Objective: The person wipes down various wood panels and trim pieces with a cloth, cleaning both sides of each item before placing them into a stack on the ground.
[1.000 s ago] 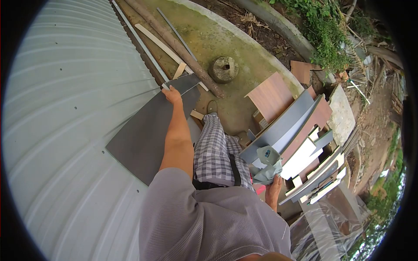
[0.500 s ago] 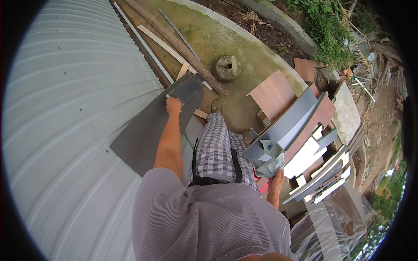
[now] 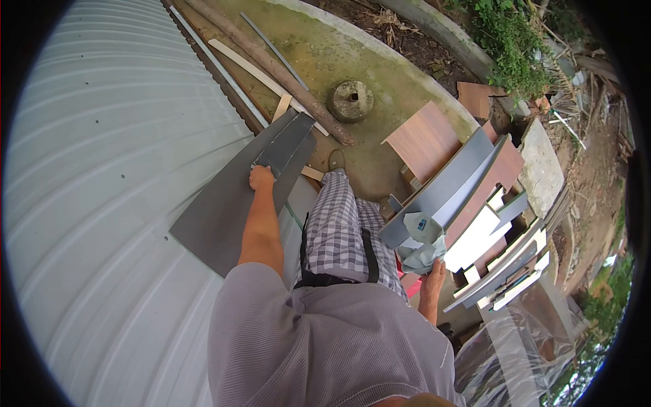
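A dark grey panel (image 3: 224,203) lies slanted on the corrugated metal sheeting at the left. My left hand (image 3: 261,178) is closed in a fist over the panel, on a thin flat tool whose edge barely shows. Ahead of that hand, a darker strip (image 3: 288,144) with whitish edge lines runs to the panel's far end. At the right, my right hand (image 3: 434,275) is closed round the lower part of a crumpled pale grey-green bag (image 3: 424,254) with a small blue mark. Some of its fingers are hidden behind the bag.
Ribbed metal sheeting (image 3: 115,203) fills the left. A log (image 3: 291,85) and wood strips lie beyond the panel, near a round concrete block (image 3: 350,102). Stacked boards (image 3: 468,203) stand at the right, with clear plastic sheeting (image 3: 536,339) behind my right arm.
My left hand has moved back along the panel, toward my body and slightly left, and the darker strip now reaches farther this way. My right hand still holds the bag, which has shifted slightly.
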The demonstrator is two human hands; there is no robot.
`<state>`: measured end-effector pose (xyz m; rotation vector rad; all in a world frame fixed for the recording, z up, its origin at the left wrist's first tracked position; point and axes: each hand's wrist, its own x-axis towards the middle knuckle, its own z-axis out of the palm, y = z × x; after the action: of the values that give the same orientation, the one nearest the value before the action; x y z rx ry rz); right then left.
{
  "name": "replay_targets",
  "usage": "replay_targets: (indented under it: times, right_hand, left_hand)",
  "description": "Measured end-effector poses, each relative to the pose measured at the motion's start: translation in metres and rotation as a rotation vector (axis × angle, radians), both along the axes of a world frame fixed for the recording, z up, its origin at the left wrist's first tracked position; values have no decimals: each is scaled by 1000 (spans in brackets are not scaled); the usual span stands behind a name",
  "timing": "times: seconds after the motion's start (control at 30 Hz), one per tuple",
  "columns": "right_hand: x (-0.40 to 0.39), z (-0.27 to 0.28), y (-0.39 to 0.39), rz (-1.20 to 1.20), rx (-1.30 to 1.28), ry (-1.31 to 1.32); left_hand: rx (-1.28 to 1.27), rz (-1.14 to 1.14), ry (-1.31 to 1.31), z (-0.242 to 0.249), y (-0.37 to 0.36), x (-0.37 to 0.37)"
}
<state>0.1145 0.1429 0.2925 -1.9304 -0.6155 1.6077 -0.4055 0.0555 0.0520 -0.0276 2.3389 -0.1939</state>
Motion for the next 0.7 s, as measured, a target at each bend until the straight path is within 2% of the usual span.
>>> replay_targets:
  times: [0.3, 0.7]
  right_hand:
    - [-10, -2, -16, -71, 33, 17]
    - [-10, -12, -38, -96, 2, -53]
  left_hand:
    - [-4, 51, -22, 11, -6, 4]
    - [28, 4, -5, 15, -6, -5]
